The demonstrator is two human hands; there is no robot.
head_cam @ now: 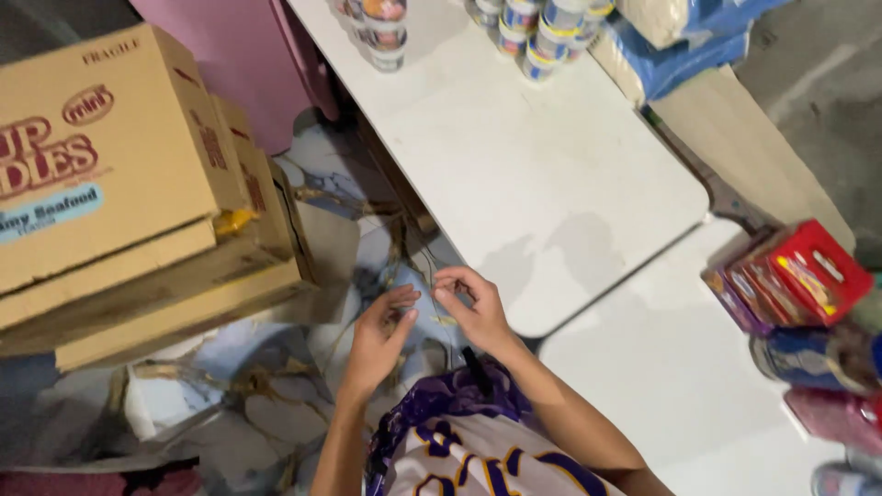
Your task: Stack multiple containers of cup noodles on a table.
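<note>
Head view, looking down. Lower centre of the frame: left hand (378, 338) and right hand (470, 308) raised close together, fingertips nearly meeting. Between the fingertips, a small thin pale object (445, 321), short and strip-like, too small and blurred to identify. Right fingers curled inward, thumb and forefinger apparently pinched beside that object; left fingers loosely bent, just beside it; firm grip on either side not discernible. Bottom centre: purple-and-white garment (459, 441). Upper centre to right: white table (551, 165), with stacked small cans (542, 28) at its top edge. Left: brown cardboard boxes (119, 184), stacked. Right edge: red and purple packaged goods (790, 276). Beneath the hands: marbled floor (266, 386).
</note>
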